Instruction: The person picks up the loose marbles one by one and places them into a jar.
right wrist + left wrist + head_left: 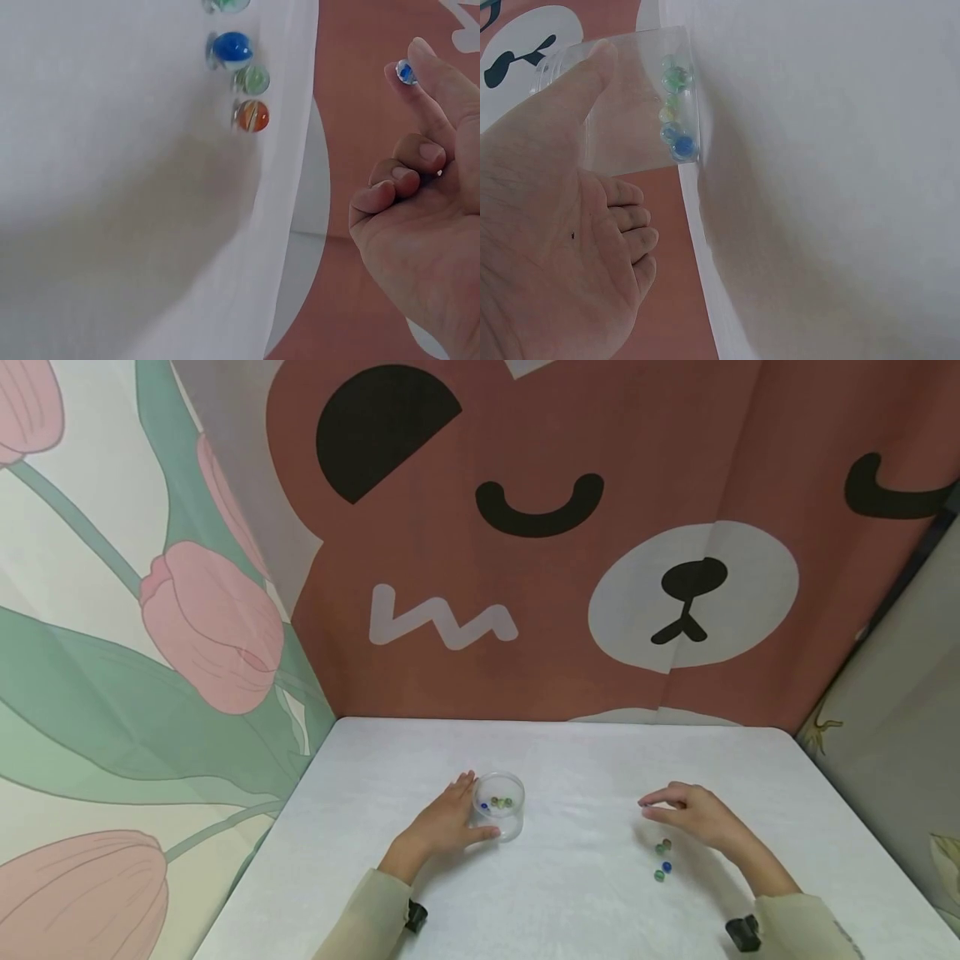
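On the white table (pixel 570 910), our left hand (pixel 444 823) and right hand (pixel 699 815) work apart: the left wraps thumb and fingers around the clear cup (pixel 512 828), which we should hold steady. Near four loose marbles (pixel 667 867), the right pinches a blue-and-clear marble (pixel 406 72); smooth glass probably wants a light, firm grip.

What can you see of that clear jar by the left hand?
The jar is see-through and colourless, round-walled, and looks like plastic. Ridges circle it near its mouth; no lid shows. It stands upright on the white table, with several glassy marbles, some green, some blue, at its bottom. The person's left hand holds its side, thumb against the wall.
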Available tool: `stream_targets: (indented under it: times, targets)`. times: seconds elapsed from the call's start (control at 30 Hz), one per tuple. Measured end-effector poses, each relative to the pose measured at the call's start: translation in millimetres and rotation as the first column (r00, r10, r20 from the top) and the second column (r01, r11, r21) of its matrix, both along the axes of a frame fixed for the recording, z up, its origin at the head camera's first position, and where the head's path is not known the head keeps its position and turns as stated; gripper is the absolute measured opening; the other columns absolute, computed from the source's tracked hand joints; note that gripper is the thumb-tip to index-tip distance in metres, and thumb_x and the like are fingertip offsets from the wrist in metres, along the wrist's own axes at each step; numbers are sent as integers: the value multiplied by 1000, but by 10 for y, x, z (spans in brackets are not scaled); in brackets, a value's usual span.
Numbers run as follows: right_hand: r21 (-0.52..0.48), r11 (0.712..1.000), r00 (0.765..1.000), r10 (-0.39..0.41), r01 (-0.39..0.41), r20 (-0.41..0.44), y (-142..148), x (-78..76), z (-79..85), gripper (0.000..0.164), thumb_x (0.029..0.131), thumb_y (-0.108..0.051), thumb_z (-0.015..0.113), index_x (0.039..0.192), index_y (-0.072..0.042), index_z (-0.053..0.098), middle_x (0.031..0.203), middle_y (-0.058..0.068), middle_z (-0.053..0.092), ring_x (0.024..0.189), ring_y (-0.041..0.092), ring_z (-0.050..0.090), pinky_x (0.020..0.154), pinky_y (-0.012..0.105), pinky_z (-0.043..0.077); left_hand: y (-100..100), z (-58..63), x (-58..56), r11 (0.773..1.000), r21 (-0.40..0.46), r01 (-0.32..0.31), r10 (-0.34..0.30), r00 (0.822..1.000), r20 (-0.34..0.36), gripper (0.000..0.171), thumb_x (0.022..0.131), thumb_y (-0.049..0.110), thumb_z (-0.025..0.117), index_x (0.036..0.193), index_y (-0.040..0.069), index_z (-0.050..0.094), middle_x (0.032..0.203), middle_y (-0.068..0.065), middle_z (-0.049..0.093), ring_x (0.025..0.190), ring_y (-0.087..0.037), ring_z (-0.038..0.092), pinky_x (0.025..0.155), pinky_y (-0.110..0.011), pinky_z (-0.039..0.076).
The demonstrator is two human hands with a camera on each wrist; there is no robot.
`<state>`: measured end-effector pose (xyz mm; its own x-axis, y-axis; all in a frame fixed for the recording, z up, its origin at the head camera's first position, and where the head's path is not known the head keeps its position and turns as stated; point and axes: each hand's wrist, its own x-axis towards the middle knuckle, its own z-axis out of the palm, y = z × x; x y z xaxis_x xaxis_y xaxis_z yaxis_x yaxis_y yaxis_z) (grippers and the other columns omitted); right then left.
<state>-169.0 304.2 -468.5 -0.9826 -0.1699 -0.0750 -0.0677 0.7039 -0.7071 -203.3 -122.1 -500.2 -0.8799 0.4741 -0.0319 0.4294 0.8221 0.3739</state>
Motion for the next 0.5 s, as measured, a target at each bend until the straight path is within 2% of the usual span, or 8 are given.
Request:
stream_targets:
  times: [0.5]
  targets:
    - [-37, 999, 998, 21, -24, -56, -217, -16, 29, 38, 92, -40, 74, 116, -11, 77, 78, 2, 45, 75, 16, 41, 56, 26, 36, 7, 15, 6, 1000, -7, 0, 0, 1000, -3, 105, 89, 69, 62, 157, -4, 28, 166, -17, 22, 154, -31, 21, 126, -44, 23]
